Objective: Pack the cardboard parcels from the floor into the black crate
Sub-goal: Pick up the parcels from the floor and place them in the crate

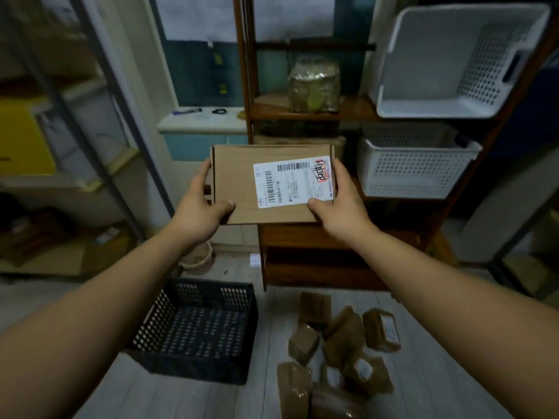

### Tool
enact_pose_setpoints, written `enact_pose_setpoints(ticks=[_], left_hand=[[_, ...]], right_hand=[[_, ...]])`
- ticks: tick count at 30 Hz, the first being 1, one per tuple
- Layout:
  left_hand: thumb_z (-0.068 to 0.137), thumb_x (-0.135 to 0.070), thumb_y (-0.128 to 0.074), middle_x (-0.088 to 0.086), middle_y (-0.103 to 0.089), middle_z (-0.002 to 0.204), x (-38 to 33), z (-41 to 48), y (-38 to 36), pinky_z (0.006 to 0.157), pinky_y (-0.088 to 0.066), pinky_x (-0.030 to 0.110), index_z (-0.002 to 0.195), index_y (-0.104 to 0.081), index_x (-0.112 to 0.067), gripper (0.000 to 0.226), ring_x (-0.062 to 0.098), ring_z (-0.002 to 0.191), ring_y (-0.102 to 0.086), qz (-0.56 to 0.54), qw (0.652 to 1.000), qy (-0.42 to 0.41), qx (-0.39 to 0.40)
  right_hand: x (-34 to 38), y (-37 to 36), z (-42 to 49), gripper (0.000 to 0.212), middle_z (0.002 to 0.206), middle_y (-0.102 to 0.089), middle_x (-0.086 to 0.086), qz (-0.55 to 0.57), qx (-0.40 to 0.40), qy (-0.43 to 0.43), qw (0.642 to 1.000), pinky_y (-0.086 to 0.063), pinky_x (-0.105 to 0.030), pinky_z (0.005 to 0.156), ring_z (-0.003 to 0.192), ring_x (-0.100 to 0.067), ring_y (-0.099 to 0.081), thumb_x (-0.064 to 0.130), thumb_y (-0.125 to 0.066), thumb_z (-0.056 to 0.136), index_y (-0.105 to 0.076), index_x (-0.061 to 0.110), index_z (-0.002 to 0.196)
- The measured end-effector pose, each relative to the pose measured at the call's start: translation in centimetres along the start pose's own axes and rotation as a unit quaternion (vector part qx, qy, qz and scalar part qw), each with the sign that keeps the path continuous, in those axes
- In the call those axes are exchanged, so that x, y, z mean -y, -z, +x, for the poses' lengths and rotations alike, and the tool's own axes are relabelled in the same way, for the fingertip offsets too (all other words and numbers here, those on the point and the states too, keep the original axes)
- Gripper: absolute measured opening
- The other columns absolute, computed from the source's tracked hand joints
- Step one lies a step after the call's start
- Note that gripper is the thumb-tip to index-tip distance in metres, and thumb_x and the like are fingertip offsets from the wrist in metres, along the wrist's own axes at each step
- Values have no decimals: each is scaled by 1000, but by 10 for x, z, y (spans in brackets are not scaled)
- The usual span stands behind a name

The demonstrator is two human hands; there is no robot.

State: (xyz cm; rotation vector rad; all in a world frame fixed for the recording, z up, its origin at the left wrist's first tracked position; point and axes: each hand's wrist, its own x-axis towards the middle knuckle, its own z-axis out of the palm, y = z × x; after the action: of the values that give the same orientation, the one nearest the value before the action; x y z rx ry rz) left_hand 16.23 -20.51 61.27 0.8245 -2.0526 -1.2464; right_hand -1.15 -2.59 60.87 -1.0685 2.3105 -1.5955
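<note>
I hold a flat cardboard parcel point(239, 182) with a white shipping label up in front of me at chest height. My left hand point(201, 204) grips its left edge, thumb on top. My right hand point(340, 204) grips its right edge, thumb on the label's corner. Below on the floor stands the black crate point(242, 337), perforated, with nothing visible inside. To its right lies a heap of several brown taped parcels point(341, 355) on the pale floorboards.
A wooden shelf unit point(305, 246) stands straight ahead, holding a wrapped bundle and white perforated baskets point(414, 173). A metal rack point(90, 122) with boxes lines the left wall. A pale bowl point(199, 258) sits on the floor behind the crate.
</note>
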Motion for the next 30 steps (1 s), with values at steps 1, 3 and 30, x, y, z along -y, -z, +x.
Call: enact_pose_setpoints(ticks=[1,3,30], left_hand=[[85,-14,-64,6,-42,133,-2,1,11,73,-55,31,141,-11,-49,85,22,111,-51,0,1000,-9,-6],[85,-15,-64,8,-43,135,2,4,38,85,-54,44,142,-9,-47,86,26,117,-50,17,1000,-21,-14],[85,-7,-62,4,-43,132,277,164,190,99,-45,48,146,-10,-37,86,26,118,-47,60,976,157,137]], right_hand=[[11,-7,3,83,136,-46,0,1,2,13,1000,-36,-41,109,127,-16,-42,10,-67,79,-23,36,145],[29,-28,9,84,136,-46,1,3,7,28,1000,-37,-40,108,125,-15,-44,10,-67,79,-23,38,144],[-21,-369,64,72,130,-51,3,49,62,-184,980,-40,-28,97,119,-12,-47,2,-65,83,-33,29,141]])
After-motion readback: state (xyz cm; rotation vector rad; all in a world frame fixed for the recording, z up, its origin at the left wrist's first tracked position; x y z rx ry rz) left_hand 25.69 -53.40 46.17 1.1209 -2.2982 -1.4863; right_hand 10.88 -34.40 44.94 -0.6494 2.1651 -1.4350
